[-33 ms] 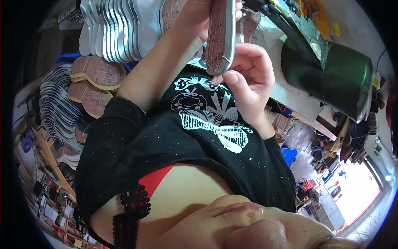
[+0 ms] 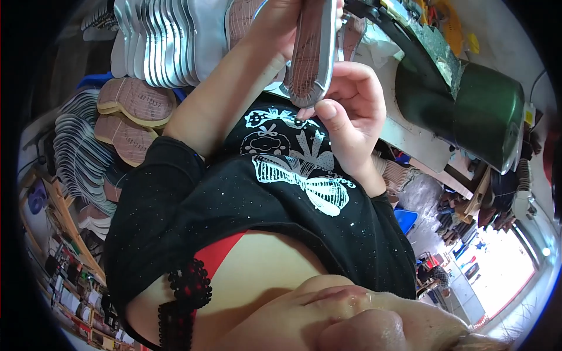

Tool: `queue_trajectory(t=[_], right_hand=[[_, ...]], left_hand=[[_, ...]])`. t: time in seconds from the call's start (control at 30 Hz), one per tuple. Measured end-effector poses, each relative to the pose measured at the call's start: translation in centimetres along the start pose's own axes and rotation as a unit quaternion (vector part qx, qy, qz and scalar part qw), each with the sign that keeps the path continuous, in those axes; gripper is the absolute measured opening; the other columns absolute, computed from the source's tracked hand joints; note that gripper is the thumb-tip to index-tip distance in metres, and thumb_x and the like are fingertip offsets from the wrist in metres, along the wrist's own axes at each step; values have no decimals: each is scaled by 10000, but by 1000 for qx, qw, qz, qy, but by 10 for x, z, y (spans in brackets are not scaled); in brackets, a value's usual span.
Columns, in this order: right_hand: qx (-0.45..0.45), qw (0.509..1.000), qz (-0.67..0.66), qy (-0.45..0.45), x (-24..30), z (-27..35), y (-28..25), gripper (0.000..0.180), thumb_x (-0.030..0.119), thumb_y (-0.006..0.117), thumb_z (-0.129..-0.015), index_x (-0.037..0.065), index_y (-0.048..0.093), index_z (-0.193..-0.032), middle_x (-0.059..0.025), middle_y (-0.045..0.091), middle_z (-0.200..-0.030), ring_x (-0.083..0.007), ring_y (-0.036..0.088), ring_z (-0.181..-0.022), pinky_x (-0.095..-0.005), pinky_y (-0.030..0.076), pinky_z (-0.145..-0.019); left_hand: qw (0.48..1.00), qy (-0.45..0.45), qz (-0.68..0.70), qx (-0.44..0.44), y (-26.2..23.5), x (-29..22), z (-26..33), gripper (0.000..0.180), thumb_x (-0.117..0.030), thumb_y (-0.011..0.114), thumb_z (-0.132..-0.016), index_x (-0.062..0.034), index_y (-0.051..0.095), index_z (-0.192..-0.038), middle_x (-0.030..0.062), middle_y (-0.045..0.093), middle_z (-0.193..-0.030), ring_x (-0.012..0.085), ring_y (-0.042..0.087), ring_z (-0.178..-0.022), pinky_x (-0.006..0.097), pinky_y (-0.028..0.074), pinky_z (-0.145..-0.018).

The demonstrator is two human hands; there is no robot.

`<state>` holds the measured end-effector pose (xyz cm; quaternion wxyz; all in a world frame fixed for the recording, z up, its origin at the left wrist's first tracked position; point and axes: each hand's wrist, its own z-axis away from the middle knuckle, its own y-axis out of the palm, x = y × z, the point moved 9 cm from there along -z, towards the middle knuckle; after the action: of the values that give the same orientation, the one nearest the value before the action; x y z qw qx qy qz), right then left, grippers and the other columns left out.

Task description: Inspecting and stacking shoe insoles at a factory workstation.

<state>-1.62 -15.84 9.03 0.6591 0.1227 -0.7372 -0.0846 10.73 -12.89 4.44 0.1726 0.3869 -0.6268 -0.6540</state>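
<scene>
At the top centre I hold up a shoe insole (image 2: 307, 58), brown and line-patterned on its face, with a silver-grey wrapped edge. My left hand (image 2: 281, 26) is closed round its upper part, partly cut off by the picture's top edge; a few fingertips show past the far side. Against the insole's lower rounded end, my right hand (image 2: 358, 111) has its thumb at the rim and a fingertip showing behind it. The other right fingers are curled. Behind my left forearm, another brown insole (image 2: 239, 23) lies by a row of silvery insoles (image 2: 170, 44).
More insoles, a fanned stack (image 2: 82, 149) and brown pieces (image 2: 137, 96), lie at the left beside a blue bin edge (image 2: 93, 81). A dark green machine housing (image 2: 489, 111) stands over a pale bench (image 2: 418, 137) at the right. Another person (image 2: 436, 275) is far off at lower right.
The insole has tilted slightly, its lower end shifting a little to the left. Both hands keep nearly the same position on it.
</scene>
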Motion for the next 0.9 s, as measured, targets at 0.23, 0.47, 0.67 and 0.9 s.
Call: queue_trajectory(t=[0.23, 0.47, 0.67, 0.9], right_hand=[[1, 996, -44, 72, -4, -21, 15, 167, 83, 648, -856, 7, 501, -877, -59, 618, -800, -78, 593, -685, -185, 480, -596], [14, 998, -1, 54, -3, -36, 31, 161, 125, 571, -921, 20, 501, -820, -43, 598, -666, -57, 555, -550, -162, 444, -503], [18, 997, 59, 54, 7, -43, 40, 212, 177, 576, -926, 33, 499, -791, -34, 587, -618, -44, 519, -493, -151, 406, -456], [11, 998, 66, -4, 7, -36, 45, 206, 177, 550, -939, 22, 481, -822, -51, 598, -643, -64, 549, -526, -160, 437, -481]], left_hand=[[993, -89, 40, -70, 9, 29, 12, 326, -427, 599, -877, -112, 583, -792, -15, 498, -521, 76, 445, -385, 205, 348, -340], [996, 2, -52, -72, 9, 5, 16, 350, -417, 548, -915, -70, 559, -959, -22, 463, -607, 55, 458, -491, 183, 366, -410], [997, 3, 19, -72, 5, 3, 11, 406, -389, 598, -890, -4, 560, -1012, -1, 512, -701, 66, 504, -555, 192, 414, -458], [992, 44, -118, -21, 11, -6, 24, 411, -395, 581, -895, -33, 558, -1086, 14, 546, -681, 48, 528, -563, 179, 427, -515]])
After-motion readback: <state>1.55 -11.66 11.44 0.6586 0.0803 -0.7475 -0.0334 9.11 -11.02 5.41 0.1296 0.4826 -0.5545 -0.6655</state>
